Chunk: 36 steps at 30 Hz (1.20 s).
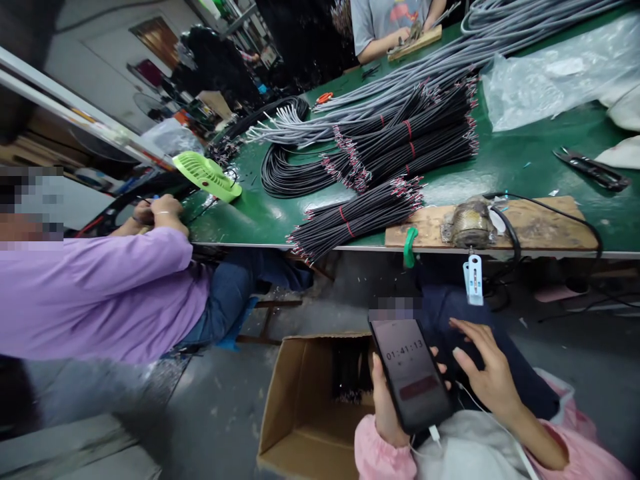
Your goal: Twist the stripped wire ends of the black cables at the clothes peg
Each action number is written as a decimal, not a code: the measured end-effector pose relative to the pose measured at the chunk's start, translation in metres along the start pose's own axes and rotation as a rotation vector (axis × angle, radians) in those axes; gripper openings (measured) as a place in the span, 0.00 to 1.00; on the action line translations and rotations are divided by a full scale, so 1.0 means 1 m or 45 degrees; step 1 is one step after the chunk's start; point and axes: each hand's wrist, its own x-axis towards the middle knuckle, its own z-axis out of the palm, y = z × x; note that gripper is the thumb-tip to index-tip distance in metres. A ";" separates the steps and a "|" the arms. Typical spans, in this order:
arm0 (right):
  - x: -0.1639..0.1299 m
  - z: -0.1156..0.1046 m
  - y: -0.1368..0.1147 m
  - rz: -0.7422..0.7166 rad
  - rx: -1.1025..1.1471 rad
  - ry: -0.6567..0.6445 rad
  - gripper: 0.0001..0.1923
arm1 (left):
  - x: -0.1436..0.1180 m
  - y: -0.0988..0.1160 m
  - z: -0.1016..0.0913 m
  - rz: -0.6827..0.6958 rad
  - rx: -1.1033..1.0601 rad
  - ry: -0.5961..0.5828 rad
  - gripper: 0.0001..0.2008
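Note:
My left hand [387, 407] is wrapped round a black smartphone [411, 373], whose lit screen reads 01:41:13. A white charging cable [434, 435] is plugged into the phone's lower end. Just right of the phone, my right hand [487, 367] hovers with fingers apart and nothing in it. Ahead, at the table edge, a small motor [471, 223] sits on a wooden board [545, 223], with a light-blue clip [473, 280] hanging at its front. A green clamp [410, 247] grips the board's left end.
Bundles of black cables [350, 223] and long grey cables [400, 87] lie on the green table [250, 223]. Wire cutters [593, 170] and a plastic bag [560, 80] are at right, a green fan [207, 177] at left. A cardboard box [295, 400] stands below. Two co-workers sit nearby.

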 end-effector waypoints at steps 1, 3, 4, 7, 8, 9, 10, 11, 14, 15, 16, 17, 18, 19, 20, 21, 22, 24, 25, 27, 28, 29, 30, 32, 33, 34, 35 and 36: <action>0.000 0.000 0.002 0.027 0.003 -0.003 0.18 | 0.000 0.001 0.000 0.015 -0.010 0.012 0.42; -0.002 0.001 0.004 0.044 0.003 -0.021 0.17 | 0.001 0.001 -0.001 0.030 -0.018 0.010 0.41; -0.003 0.001 0.004 0.051 0.003 -0.034 0.16 | 0.001 0.002 -0.002 0.025 -0.013 -0.001 0.42; -0.004 0.004 0.005 0.083 0.004 -0.068 0.14 | 0.002 0.003 -0.003 0.013 -0.004 -0.015 0.43; -0.004 0.005 0.007 0.096 0.003 -0.074 0.14 | 0.002 0.003 -0.003 0.006 -0.004 -0.016 0.43; -0.004 0.006 0.010 0.110 0.000 -0.081 0.14 | 0.002 0.003 -0.003 0.002 -0.009 -0.016 0.43; -0.003 0.008 0.013 0.127 -0.001 -0.090 0.14 | 0.002 0.003 -0.002 0.007 -0.018 -0.010 0.43; -0.003 0.009 0.016 0.143 -0.003 -0.099 0.13 | 0.001 0.003 -0.002 0.012 -0.028 -0.004 0.42; -0.002 0.011 0.026 0.189 -0.005 -0.129 0.12 | 0.001 0.002 -0.001 0.023 -0.073 0.032 0.42; -0.002 0.011 0.029 0.200 -0.006 -0.138 0.12 | 0.000 0.002 -0.001 0.026 -0.078 0.034 0.42; -0.002 0.011 0.031 0.209 -0.008 -0.146 0.12 | 0.000 0.002 -0.002 0.023 -0.073 0.025 0.42; -0.002 0.011 0.031 0.216 -0.009 -0.153 0.11 | 0.000 0.002 -0.002 0.018 -0.060 0.014 0.43; -0.002 0.011 0.032 0.222 -0.010 -0.158 0.11 | 0.000 0.002 -0.003 0.015 -0.040 0.004 0.44; -0.002 0.011 0.032 0.226 -0.011 -0.161 0.11 | 0.000 0.002 -0.003 0.008 -0.019 -0.003 0.44; -0.001 0.011 0.031 0.230 -0.013 -0.164 0.11 | 0.000 0.002 -0.003 -0.006 -0.001 -0.003 0.45; -0.001 0.011 0.031 0.233 -0.014 -0.165 0.11 | 0.000 0.003 -0.002 -0.020 0.011 0.003 0.45; -0.001 0.011 0.030 0.235 -0.016 -0.167 0.11 | 0.000 0.003 -0.002 -0.025 0.018 0.010 0.45; -0.001 0.011 0.030 0.233 -0.020 -0.170 0.12 | 0.001 0.004 0.000 -0.019 0.020 0.022 0.44; -0.001 0.011 0.030 0.230 -0.022 -0.172 0.12 | 0.001 0.004 0.001 -0.015 0.020 0.027 0.44; -0.001 0.011 0.030 0.223 -0.027 -0.176 0.12 | 0.001 0.004 0.002 -0.015 0.022 0.044 0.44; -0.001 0.011 0.031 0.219 -0.030 -0.177 0.12 | 0.002 0.004 0.002 -0.017 0.022 0.054 0.44; -0.001 0.011 0.031 0.216 -0.034 -0.178 0.12 | 0.002 0.004 0.002 -0.024 0.023 0.062 0.44; -0.001 0.011 0.032 0.212 -0.038 -0.178 0.12 | 0.002 0.003 0.002 -0.024 0.020 0.066 0.43; -0.001 0.011 0.032 0.203 -0.045 -0.181 0.13 | 0.001 0.003 0.002 0.000 0.009 0.067 0.42; -0.001 0.011 0.032 0.198 -0.048 -0.184 0.13 | 0.001 0.002 0.001 0.019 0.001 0.061 0.42; -0.001 0.011 0.033 0.192 -0.051 -0.186 0.12 | 0.001 0.002 0.001 0.036 -0.006 0.052 0.41; -0.001 0.011 0.033 0.186 -0.054 -0.189 0.12 | 0.001 0.001 0.000 0.050 -0.012 0.043 0.41; -0.001 0.011 0.033 0.180 -0.058 -0.190 0.12 | 0.001 0.001 0.000 0.058 -0.015 0.035 0.41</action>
